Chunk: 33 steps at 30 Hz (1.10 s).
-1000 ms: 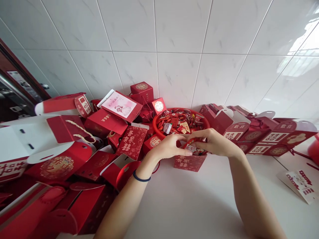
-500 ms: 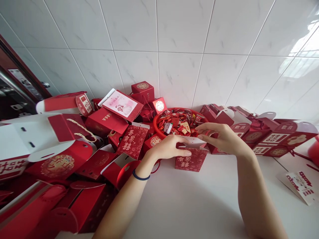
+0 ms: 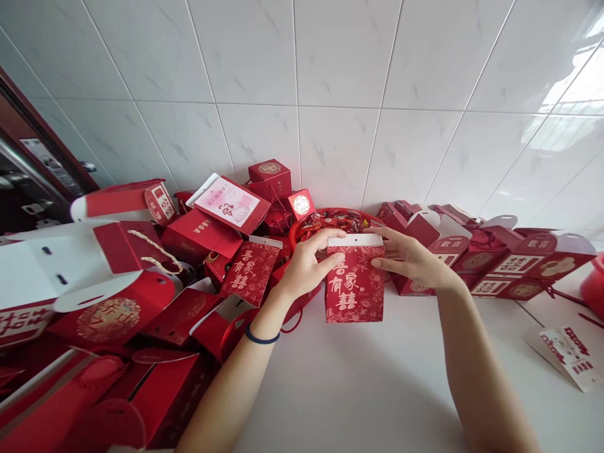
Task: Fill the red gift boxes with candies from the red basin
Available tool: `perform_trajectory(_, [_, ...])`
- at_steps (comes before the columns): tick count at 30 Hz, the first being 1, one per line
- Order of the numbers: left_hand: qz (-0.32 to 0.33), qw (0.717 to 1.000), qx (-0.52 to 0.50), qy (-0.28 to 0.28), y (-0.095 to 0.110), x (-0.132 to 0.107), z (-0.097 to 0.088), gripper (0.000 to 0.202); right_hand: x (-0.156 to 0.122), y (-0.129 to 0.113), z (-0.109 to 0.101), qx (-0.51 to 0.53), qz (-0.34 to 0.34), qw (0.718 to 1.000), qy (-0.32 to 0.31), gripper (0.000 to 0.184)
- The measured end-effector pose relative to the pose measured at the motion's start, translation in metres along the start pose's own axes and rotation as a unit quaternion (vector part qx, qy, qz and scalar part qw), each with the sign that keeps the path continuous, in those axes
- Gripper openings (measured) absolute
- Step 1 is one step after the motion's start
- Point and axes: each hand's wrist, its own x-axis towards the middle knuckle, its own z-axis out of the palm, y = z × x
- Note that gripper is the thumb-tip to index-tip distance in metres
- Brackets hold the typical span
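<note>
A small red gift bag (image 3: 355, 283) with white characters and a white folded top stands upright on the white counter (image 3: 368, 390). My left hand (image 3: 306, 264) grips its upper left edge, fingers curled over the top. My right hand (image 3: 408, 258) pinches its upper right corner. Right behind the bag sits a red bowl (image 3: 302, 228) of wrapped sweets, mostly hidden by the bag and my hands.
A heap of red gift boxes and bags (image 3: 141, 270) fills the left side. A row of red boxes with white handles (image 3: 500, 258) lines the right along the tiled wall (image 3: 330, 94). A printed card (image 3: 569, 352) lies at far right. A dark door (image 3: 28, 170) stands at left.
The bag's top flaps were folded shut and the bag now stands taller and upright toward me. Both hands moved from its open mouth to its upper corners.
</note>
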Motion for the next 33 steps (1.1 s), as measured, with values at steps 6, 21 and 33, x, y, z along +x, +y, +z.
perform_trajectory(6, [-0.010,0.998,-0.034,0.042,-0.002,0.000,0.000,0.047,0.007,-0.002,0.010,0.027,-0.056,0.996,0.067,0.040])
perform_trajectory(21, [-0.014,0.998,-0.030,0.059,0.003,0.000,0.000,0.011,0.011,-0.001,0.017,0.100,0.049,0.990,0.082,0.035])
perform_trajectory(33, [-0.012,0.979,-0.123,0.160,0.005,0.003,0.005,0.035,0.012,-0.008,0.023,0.102,-0.002,0.982,0.160,0.028])
